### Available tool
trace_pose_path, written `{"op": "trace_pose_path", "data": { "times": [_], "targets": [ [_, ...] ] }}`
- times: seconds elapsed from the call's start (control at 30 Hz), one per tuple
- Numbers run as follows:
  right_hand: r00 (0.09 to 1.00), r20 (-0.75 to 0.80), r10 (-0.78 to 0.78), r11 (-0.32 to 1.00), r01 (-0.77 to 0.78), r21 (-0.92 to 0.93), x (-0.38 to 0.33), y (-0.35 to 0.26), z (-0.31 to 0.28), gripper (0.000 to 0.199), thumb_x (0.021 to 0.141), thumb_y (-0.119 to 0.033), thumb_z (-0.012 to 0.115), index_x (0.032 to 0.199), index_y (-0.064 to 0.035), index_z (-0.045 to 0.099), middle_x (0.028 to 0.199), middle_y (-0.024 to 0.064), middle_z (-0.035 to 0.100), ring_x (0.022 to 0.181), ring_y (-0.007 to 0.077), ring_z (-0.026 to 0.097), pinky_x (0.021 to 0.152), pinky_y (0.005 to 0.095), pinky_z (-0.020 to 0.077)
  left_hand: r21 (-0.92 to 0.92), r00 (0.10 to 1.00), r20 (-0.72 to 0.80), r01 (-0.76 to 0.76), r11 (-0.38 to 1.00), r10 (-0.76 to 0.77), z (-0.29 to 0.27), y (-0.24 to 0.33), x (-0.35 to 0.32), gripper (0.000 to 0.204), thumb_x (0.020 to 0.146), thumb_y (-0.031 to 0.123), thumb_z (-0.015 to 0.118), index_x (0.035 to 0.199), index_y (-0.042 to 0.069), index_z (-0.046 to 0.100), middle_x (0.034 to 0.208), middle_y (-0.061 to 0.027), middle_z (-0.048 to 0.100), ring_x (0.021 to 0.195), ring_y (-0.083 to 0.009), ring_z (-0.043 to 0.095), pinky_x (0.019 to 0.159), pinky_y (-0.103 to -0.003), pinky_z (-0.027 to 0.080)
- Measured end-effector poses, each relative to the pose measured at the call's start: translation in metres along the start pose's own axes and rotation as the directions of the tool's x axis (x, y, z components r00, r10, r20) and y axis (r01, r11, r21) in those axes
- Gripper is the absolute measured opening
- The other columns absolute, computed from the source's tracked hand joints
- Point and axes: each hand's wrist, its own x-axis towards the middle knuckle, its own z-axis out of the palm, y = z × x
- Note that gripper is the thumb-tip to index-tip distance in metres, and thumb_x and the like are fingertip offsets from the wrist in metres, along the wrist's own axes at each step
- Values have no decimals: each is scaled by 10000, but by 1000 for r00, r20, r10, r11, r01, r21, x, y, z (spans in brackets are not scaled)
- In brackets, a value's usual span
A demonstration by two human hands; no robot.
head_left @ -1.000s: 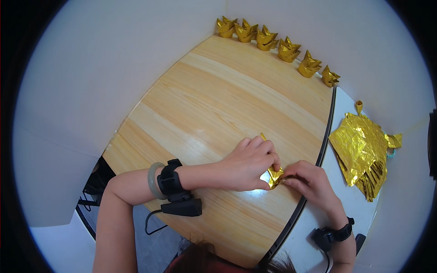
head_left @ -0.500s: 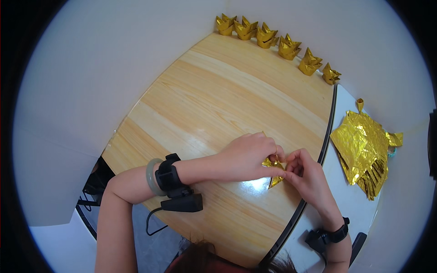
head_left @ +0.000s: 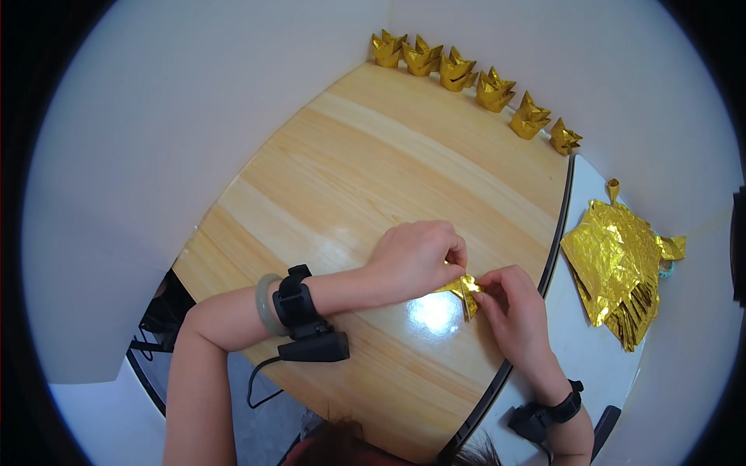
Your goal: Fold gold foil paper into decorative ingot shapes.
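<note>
Left hand (head_left: 416,260): curled over the gold foil piece (head_left: 460,289) from its 9 o'clock side, fingers bent and closed, fingertips pinching the piece's upper edge.
Right hand (head_left: 514,307): meets the piece from its 3 o'clock side, thumb and forefinger closed on the right-hand tip, the other fingers folded under.
Gold foil piece: small, partly folded, with a pointed flap hanging down; held between both hands just above the tabletop (head_left: 373,179), at about 5 o'clock from the tabletop's middle and near its dark right rim. A bright glare spot lies on the wood right below it.
Tabletop: pale wood with a rounded outline, the grain running from 10 o'clock to 4 o'clock.
Folded gold shapes (head_left: 474,81): six finished pieces with pointed ends, standing in a row along the far edge from 12 o'clock to 2 o'clock, each just beside the next, close to the white wall.
Stack of gold foil sheets (head_left: 614,260): crinkled, lying on the white surface (head_left: 579,353) at 3 o'clock, well apart from the hands, with loose edges fanned at its lower side.
Left wrist: pale green bangle (head_left: 266,304) and a black strap with a small black box (head_left: 307,326), a cable hanging from it.
Right wrist: black strap (head_left: 556,410) with a black unit beside it.
</note>
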Motion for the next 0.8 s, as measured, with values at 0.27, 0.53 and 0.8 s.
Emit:
{"op": "trace_pose_path", "data": {
  "times": [0.27,0.53,0.8],
  "targets": [
    [985,-54,-166,968,152,-201,-3,-2,4,312,705,-134,753,938,-46,564,900,79,562,844,266,544,727,354,449,42,999,8,53,998,-53,-2,3,4,119,725,194,686,723,83,642,829,-60,629,781,-249,622,659,-357,473],
    [913,-83,-399,831,322,-454,-7,-1,7,332,683,-146,752,981,-59,634,970,45,621,894,226,579,754,345,448,22,1000,5,-6,1000,6,-2,-4,6,112,718,185,685,731,81,645,817,-68,625,784,-247,623,649,-367,474],
    [910,83,-406,760,386,-523,-7,5,4,456,752,-236,721,1144,-30,612,1196,98,606,1136,236,553,951,395,414,116,1000,6,15,993,-15,-7,-1,5,62,707,147,661,701,86,654,729,-70,640,709,-261,630,598,-380,473]
  ]
}}
